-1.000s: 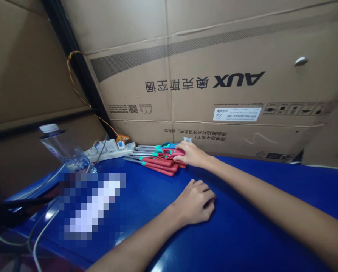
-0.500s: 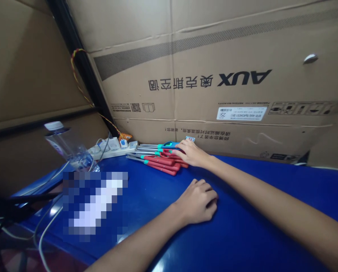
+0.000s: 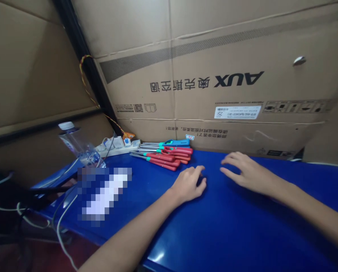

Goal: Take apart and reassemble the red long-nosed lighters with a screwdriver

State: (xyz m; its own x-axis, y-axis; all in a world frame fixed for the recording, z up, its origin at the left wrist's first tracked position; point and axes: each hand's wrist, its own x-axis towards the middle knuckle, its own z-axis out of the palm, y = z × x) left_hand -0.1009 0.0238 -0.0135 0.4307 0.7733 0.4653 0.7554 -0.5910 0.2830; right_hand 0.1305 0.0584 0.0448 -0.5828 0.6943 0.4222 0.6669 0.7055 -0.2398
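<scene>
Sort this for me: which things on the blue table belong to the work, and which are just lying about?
In the work: lighters, stacked in a pile; left hand, empty, nearest them; right hand, empty, fingers spread.
Lying about: bottle; power strip; cables; box behind.

Looks like a storeroom/workshop corner: flattened AUX cardboard cartons (image 3: 214, 75) walling a blue worktable (image 3: 228, 226), power strip (image 3: 115, 145) and loose cables (image 3: 61, 226) at left.
</scene>
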